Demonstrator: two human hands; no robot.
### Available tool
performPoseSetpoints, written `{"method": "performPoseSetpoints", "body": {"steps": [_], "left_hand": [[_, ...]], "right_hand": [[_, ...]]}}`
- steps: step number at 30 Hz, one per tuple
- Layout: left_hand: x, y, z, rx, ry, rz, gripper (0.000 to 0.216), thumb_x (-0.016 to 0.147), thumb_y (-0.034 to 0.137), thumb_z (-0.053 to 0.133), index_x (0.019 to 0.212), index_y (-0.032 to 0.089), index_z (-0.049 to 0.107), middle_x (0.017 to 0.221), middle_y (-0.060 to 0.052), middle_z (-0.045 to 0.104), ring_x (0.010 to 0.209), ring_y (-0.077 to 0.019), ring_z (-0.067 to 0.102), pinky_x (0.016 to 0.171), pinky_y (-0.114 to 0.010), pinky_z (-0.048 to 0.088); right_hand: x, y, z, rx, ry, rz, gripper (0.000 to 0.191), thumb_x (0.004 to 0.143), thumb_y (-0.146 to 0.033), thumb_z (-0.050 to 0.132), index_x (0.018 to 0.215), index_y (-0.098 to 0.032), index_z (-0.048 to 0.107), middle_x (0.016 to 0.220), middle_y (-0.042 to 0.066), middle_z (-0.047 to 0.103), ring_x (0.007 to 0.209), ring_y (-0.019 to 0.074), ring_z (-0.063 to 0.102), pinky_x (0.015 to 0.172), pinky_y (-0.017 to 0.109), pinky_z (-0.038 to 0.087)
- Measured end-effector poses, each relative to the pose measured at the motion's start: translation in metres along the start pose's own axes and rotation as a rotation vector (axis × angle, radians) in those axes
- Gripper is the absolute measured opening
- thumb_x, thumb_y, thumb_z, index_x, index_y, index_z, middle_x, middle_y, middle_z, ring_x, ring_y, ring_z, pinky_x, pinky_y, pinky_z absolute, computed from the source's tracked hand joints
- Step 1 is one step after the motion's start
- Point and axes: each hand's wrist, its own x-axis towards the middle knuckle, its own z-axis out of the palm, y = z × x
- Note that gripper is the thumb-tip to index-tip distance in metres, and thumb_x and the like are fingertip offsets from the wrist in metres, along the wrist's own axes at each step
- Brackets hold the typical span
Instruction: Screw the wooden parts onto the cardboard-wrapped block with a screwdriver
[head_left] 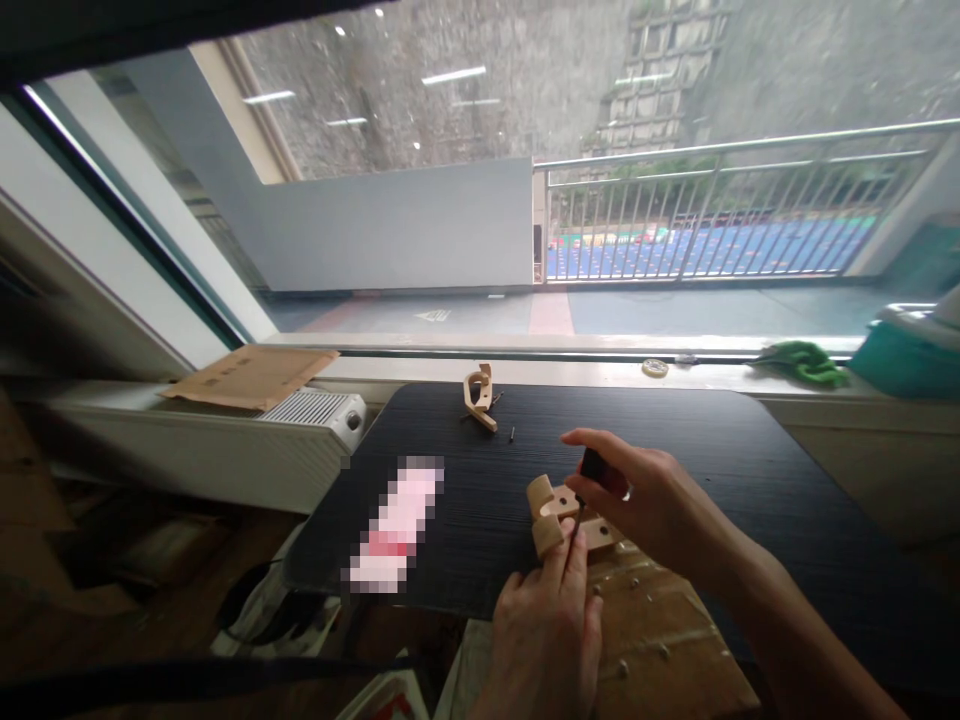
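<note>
On a black table (720,450), my right hand (645,500) is closed round the dark handle of a small screwdriver (591,470), its tip pointing down at a light wooden part (551,515) near the front edge. My left hand (547,620) comes up from below, fingers pressed against that wooden part, steadying it. The part rests partly on a brown wooden board (660,620) studded with small screws or pegs. A second wooden piece (480,395) stands at the table's far edge, with a loose screw (512,434) beside it.
A pixelated pink object (395,535) lies on the table's left side. A white radiator (315,410) with cardboard (251,375) on top stands to the left. The window sill holds a tape roll (655,368), a green cloth (806,362) and a teal container (907,360).
</note>
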Motion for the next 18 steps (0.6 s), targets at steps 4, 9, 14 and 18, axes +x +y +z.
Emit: {"method": "performPoseSetpoints", "body": {"steps": [4, 9, 14, 18], "left_hand": [[-0.0002, 0.0002, -0.001, -0.017, 0.003, -0.007, 0.053, 0.086, 0.021, 0.043, 0.138, 0.017, 0.037, 0.146, -0.009, 0.033, 0.109, -0.0226, 0.059, 0.086, -0.036, 0.05], [-0.0004, -0.0012, -0.0008, -0.035, 0.003, 0.013, 0.054, 0.086, 0.022, 0.043, 0.139, 0.015, 0.035, 0.146, -0.01, 0.034, 0.111, -0.0229, 0.057, 0.088, -0.036, 0.049], [-0.0007, -0.0032, 0.0015, -0.04, 0.012, 0.017, 0.052, 0.088, 0.023, 0.041, 0.138, 0.016, 0.036, 0.145, -0.01, 0.035, 0.111, -0.0232, 0.057, 0.087, -0.036, 0.049], [-0.0007, -0.0024, 0.0023, -0.04, 0.015, 0.018, 0.053, 0.087, 0.024, 0.042, 0.139, 0.016, 0.034, 0.146, -0.009, 0.035, 0.109, -0.023, 0.058, 0.088, -0.035, 0.049]], "right_hand": [[0.0009, -0.0043, -0.0043, 0.053, -0.08, -0.046, 0.037, 0.084, -0.02, 0.052, 0.121, -0.025, 0.053, 0.086, -0.001, 0.066, 0.058, 0.0077, 0.052, 0.057, 0.019, 0.043], [0.0033, -0.0047, -0.0015, 0.021, -0.008, -0.005, 0.028, 0.085, -0.026, 0.054, 0.112, -0.023, 0.058, 0.078, -0.001, 0.065, 0.058, 0.0086, 0.052, 0.057, 0.021, 0.042], [0.0038, -0.0045, -0.002, 0.024, -0.033, -0.071, 0.035, 0.083, -0.021, 0.054, 0.117, -0.023, 0.056, 0.085, 0.0, 0.066, 0.059, 0.0084, 0.052, 0.057, 0.02, 0.043], [0.0036, -0.0045, -0.0017, 0.044, -0.025, -0.035, 0.029, 0.084, -0.024, 0.054, 0.113, -0.023, 0.058, 0.08, 0.0, 0.064, 0.058, 0.0079, 0.051, 0.057, 0.019, 0.042]]}}
